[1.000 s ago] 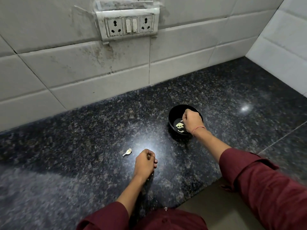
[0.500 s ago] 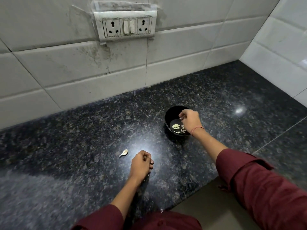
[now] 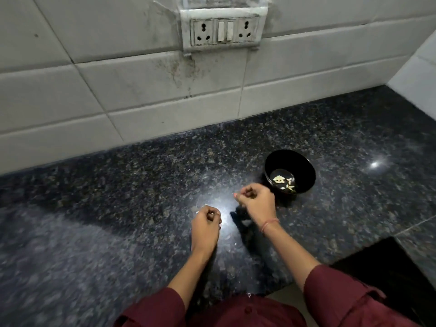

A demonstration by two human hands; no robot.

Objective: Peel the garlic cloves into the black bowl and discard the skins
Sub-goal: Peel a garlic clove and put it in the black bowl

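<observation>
Counter: the dark granite counter (image 3: 118,220) carried everything, and both hands were above its front middle part.
Left hand: the left hand (image 3: 206,224) was near the front edge. Its fingers were curled, with the tips pinched on a small pale thing. I judged this to be a garlic clove (image 3: 197,211).
Right hand: the right hand (image 3: 258,202) was just beside the left one, between it and the bowl. Its fingers were curled with the tips together. Whether they kept a piece of skin, I could not tell.
Black bowl: the black bowl (image 3: 304,161) stood right of the middle, close to the right hand but not touching it. Some peeled garlic pieces (image 3: 280,180) lay on its bottom.
Step in hand: probably the start of peeling one more clove.
How to do it well: the left hand should hold the clove firmly at one end. The right fingertips should catch the loose skin at the other end and pull it away from the bowl, so that no skin falls among the peeled pieces.
Hard to see: the clove was mostly hidden under the fingers. A dark shape (image 3: 389,279) below the front right edge was cut off, and I could not say if it was a bin.
</observation>
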